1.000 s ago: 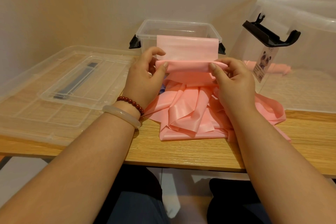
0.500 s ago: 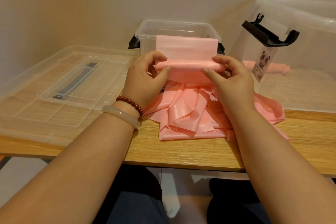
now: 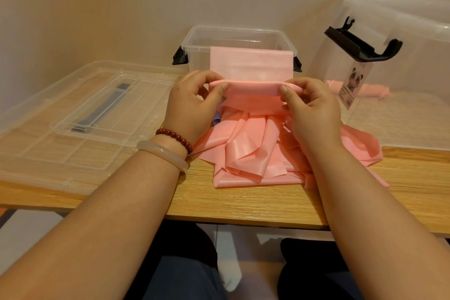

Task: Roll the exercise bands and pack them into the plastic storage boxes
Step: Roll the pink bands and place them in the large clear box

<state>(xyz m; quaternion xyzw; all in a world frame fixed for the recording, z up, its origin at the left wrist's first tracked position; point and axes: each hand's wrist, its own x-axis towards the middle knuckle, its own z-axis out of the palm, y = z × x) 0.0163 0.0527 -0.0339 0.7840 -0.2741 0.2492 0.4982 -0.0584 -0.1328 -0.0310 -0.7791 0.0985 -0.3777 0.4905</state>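
Spanning left hand (image 3: pixel 192 109) to right hand (image 3: pixel 314 112), pink band (image 3: pixel 250 86); each grip clamped on it (slack below).

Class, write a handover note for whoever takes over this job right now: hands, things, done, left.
Left hand and right hand each pinch one end of the roll started in the pink band.
Its remaining length lies loose on the table under the hands.
Small box stands open behind them.
Done: one pink roll shows inside the large box.
Left: finish rolling, pack it.
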